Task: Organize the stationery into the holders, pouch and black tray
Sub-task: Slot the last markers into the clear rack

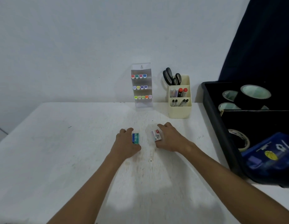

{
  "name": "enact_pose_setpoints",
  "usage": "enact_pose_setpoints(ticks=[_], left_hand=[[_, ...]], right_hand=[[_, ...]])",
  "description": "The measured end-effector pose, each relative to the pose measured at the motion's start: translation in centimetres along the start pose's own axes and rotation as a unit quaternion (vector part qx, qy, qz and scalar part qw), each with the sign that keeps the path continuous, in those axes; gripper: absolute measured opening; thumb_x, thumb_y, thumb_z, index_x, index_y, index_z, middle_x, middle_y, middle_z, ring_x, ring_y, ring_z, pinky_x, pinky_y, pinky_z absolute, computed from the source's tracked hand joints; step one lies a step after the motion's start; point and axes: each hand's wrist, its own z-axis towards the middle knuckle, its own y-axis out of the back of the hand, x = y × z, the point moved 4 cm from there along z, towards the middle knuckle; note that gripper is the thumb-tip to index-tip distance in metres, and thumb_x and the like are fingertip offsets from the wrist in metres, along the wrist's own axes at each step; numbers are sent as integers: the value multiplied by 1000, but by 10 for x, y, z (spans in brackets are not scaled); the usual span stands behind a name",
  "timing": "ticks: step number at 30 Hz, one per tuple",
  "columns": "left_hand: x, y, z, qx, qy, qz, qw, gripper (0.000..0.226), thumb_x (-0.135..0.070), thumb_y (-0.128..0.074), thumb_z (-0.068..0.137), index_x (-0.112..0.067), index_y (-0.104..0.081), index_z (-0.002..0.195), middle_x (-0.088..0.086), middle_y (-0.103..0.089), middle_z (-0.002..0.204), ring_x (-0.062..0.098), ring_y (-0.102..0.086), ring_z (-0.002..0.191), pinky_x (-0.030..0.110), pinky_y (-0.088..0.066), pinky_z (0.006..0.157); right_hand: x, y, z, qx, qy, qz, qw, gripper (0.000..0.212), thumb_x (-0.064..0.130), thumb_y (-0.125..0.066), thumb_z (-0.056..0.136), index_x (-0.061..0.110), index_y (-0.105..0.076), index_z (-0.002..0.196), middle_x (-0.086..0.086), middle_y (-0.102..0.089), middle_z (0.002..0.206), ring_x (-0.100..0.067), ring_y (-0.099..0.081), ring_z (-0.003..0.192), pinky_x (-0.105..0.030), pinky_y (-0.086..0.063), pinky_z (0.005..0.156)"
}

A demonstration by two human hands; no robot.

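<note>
My left hand [125, 143] grips a small blue and teal staple box [136, 138] on the white table [59, 151]. Just to its right, my right hand [170, 139] holds a small white box with a red mark [156, 135]. Both boxes rest on or just above the tabletop, a short gap apart. At the right stands the black tray [221, 126], holding several tape rolls [255, 92] and a blue pouch [269, 156]. Against the wall stand a clear holder with coloured markers [141, 88] and a cream holder [179, 109] with scissors [171, 76] and pens.
The wall rises directly behind the holders. A dark curtain [261, 38] hangs at the upper right behind the tray. The table's left edge runs diagonally at the left side of the view.
</note>
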Motion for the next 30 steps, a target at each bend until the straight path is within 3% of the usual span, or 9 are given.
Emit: enact_pose_setpoints(ticks=[4,8,13,18,22,26,30], left_hand=[[4,-15,-21,-77,37,-55,995,78,-42,-68,77,-19,-32,142,2,-44,131,19,-44,122,31,-45,93],[4,-22,-24,-156,37,-69,985,62,-40,-63,82,-17,-42,135,1,-54,122,16,-51,109,24,-44,80],[1,-18,-2,-175,34,-94,979,53,-35,-65,81,-16,-49,127,2,-61,113,16,-59,97,20,-45,68],[-21,9,33,-215,4,-117,969,54,-38,-68,80,-14,-53,126,4,-63,114,17,-62,96,21,-49,71],[-41,32,71,-234,-12,-100,967,47,-41,-66,82,-15,-57,121,4,-65,110,16,-62,93,22,-48,72],[-50,43,99,-226,-28,-107,968,43,-40,-65,85,-16,-63,119,5,-67,114,21,-63,99,29,-49,84],[-48,41,119,-207,-39,-110,971,38,-38,-65,84,-16,-68,115,6,-69,109,23,-64,94,28,-48,82]], right_hand=[[0,-14,-20,-63,-20,62,996,67,41,-67,82,15,-40,138,-5,-47,123,-21,-48,115,-24,-40,87],[6,-22,-19,-129,-41,36,990,56,40,-57,89,18,-40,138,-4,-50,125,-20,-50,114,-27,-46,83],[10,-18,-2,-163,-54,7,985,44,30,-47,96,14,-45,137,-7,-52,122,-20,-54,107,-24,-46,79],[20,4,32,-226,-37,57,972,40,27,-47,96,12,-49,134,-9,-53,125,-21,-54,110,-28,-49,85],[30,16,65,-258,-20,77,963,37,24,-49,96,10,-52,131,-11,-54,120,-24,-53,108,-33,-51,82],[32,21,89,-271,-18,83,959,39,22,-49,97,10,-50,134,-14,-54,118,-28,-52,108,-35,-50,83],[27,15,109,-259,-21,70,963,37,22,-46,99,14,-50,134,-15,-54,115,-29,-53,107,-36,-50,84]])
